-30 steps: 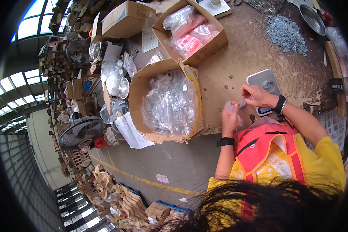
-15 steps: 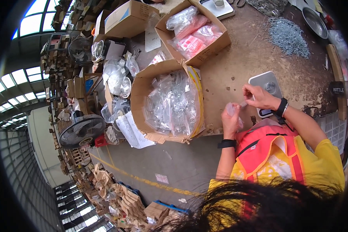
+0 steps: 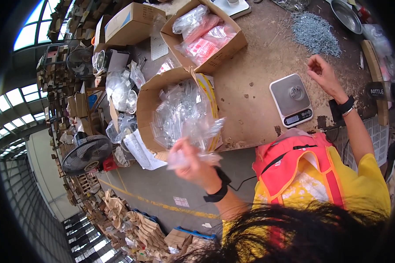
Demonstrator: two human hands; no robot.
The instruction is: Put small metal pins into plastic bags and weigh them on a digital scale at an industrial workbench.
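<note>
My left hand (image 3: 195,166) is closed on thin clear plastic bags (image 3: 177,160), at the near side of an open cardboard box (image 3: 147,125). Inside that box lie many clear bags (image 3: 175,111) of small metal parts. Another clear bag (image 3: 213,128), smeared by motion, shows over the box's near right corner, just beyond my left hand. My right hand (image 3: 325,79) hovers right of a digital scale (image 3: 281,94), its fingers loosely curled, thumb apart, with nothing visible between them. On the scale's plate sits a small round clear dish (image 3: 296,92) with metal bits. Beyond my right hand is a heap of small silvery screws (image 3: 316,34).
A second carton (image 3: 226,52) with red and clear bags stands behind the first. A metal bowl (image 3: 346,16) and a wooden bar (image 3: 375,79) lie at the table's right. A black fan (image 3: 90,154) stands left. A white plastic crate (image 3: 373,142) is near my right forearm.
My hands have parted. The left has moved leftward to the box with the plastic bags; the right has let go and moved right and away, uncovering the scale. The view has shifted slightly.
</note>
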